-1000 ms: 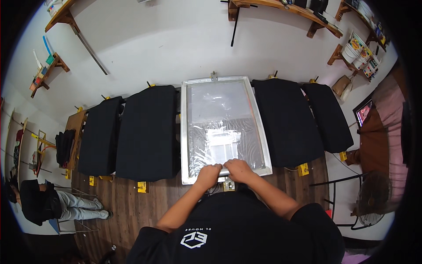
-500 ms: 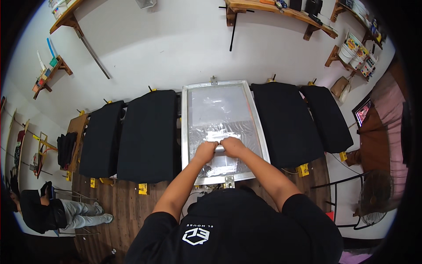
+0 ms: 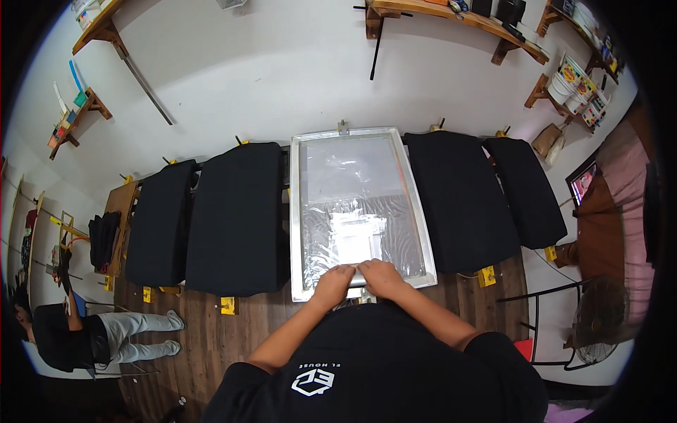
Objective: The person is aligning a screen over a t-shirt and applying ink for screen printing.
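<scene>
A silver-framed printing screen lies in front of me, its mesh covered with clear, wrinkled film that catches the light. Close to the screen's near edge, my left hand and my right hand sit side by side, both closed on a squeegee with a silvery bar. Only a short stretch of it shows between the hands; the fingers and the rest of the blade are mostly hidden. A metal hinge clamp stands at the screen's far edge.
Black cloth-covered boards flank the screen on the left, with more black boards on the right. A person stands at the far left. A fan is at the right. Wall shelves hold pots and tools.
Both hands have pulled the squeegee toward me, from the screen's lower middle to its near edge. The person at the far left has shifted an arm and their legs.
</scene>
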`<state>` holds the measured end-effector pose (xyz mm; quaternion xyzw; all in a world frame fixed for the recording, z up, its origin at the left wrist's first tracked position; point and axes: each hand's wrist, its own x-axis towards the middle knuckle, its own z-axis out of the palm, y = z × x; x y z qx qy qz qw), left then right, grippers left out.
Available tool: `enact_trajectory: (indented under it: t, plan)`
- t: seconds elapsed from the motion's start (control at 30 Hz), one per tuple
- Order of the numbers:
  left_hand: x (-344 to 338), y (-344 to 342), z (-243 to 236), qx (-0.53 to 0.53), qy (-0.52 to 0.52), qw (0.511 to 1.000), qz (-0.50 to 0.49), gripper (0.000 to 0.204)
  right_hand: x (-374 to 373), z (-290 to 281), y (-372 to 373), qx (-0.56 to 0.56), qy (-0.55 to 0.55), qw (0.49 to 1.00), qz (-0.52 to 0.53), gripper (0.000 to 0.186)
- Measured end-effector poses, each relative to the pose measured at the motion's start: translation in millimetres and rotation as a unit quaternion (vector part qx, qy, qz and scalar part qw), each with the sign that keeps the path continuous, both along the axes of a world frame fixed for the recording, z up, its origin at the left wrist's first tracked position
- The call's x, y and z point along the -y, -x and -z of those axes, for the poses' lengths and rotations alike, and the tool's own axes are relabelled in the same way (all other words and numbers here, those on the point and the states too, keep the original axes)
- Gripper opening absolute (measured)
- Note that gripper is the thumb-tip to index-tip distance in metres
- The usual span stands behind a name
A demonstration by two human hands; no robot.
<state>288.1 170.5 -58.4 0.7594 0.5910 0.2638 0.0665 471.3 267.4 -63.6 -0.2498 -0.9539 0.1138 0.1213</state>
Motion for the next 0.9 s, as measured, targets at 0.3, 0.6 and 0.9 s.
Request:
enact_trajectory:
  t: [0.3, 0.6, 0.9]
  plan:
    - [-60, 30, -41, -0.022, 0.083, 0.996, -0.014, 0.013, -56, -60, 26, 0.095, 0.061, 0.993, 0.018, 0.025]
    - [-124, 52, -30, -0.035, 0.095, 0.994, -0.036, 0.017, -119, -48, 56, 0.123, 0.063, 0.990, 0.026, 0.021]
    - [-115, 57, -20, -0.054, 0.112, 0.992, -0.021, 0.017, -101, -46, 55, 0.123, 0.081, 0.989, 0.016, 0.023]
